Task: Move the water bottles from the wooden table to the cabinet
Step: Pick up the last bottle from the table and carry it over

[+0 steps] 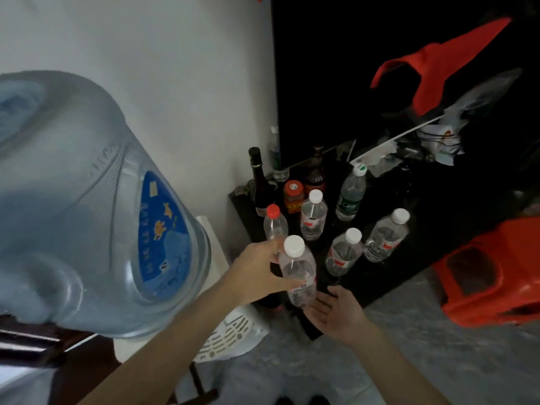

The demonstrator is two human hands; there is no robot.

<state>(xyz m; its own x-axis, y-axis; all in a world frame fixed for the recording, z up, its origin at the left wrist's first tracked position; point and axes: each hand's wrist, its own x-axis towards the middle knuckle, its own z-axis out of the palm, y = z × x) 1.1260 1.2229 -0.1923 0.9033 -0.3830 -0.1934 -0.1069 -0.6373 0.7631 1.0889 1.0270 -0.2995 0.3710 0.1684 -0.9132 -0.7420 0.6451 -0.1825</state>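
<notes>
While left hand (pixel 257 270) grips a white-capped bottle (pixel 298 276) at the cabinet (pixel 388 285) front edge, right hand (pixel 336 314) open-palmed below.

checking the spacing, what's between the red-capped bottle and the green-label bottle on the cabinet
In the head view, a white-capped water bottle stands between the red-capped bottle and the green-label bottle.

Clear water bottles (pixel 298 273) wear white caps; one cap (pixel 273 211) is red. The black cabinet (pixel 388 267) sits beside an orange stool (pixel 493 276).
</notes>
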